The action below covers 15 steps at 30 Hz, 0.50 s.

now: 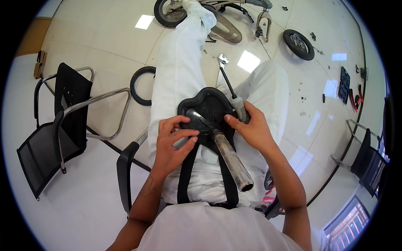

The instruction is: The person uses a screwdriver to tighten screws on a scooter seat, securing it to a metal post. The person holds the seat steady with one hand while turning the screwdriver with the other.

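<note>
Black saddle point(205, 106) lay underside-up on my lap point(205, 167), metal post point(233, 159) toward five o'clock. My left grip point(170, 142) touched it at eight; couldn't tell whether clamped. Right grip point(253, 125) was clamped on grey-handled screwdriver point(238, 105) at two, thumb against saddle. Floor point(113, 46): adjustable wrench point(222, 61) lay at one, tire point(133, 86) at ten.

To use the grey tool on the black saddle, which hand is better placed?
Probably the right hand: it holds the grey tool beside the black saddle, though the shaft points away. The left hand touches the saddle, with no tool visible.
</note>
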Tool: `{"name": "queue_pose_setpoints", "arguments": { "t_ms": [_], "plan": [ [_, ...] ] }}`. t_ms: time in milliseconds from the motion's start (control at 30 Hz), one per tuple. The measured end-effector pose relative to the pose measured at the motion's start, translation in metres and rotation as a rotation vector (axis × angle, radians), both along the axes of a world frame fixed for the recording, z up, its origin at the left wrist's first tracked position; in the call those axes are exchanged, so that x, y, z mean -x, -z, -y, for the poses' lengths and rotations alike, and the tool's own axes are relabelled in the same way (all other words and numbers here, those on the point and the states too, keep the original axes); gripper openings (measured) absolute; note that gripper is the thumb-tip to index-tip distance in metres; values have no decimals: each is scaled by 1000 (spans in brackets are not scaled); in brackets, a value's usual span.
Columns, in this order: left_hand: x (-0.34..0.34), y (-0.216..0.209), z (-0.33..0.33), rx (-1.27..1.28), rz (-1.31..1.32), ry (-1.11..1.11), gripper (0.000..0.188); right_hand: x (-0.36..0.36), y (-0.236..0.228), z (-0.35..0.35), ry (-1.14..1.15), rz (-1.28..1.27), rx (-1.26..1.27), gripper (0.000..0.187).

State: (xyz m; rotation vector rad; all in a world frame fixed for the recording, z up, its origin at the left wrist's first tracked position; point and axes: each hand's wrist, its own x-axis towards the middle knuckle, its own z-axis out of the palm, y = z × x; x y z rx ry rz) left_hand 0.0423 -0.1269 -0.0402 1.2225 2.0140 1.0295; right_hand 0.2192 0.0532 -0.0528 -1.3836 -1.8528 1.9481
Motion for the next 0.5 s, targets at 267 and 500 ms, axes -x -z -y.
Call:
{"name": "queue_pose_setpoints", "arguments": {
  "t_ms": [267, 500],
  "plan": [
    [0, 1, -1, -14, 117, -25, 23, -9, -53, -23, -202, -2, -365, 38],
    [1, -2, -5, 5, 50, -7, 24, -12, -129, -42, -409, -285, -531, 40]
  ]
}}
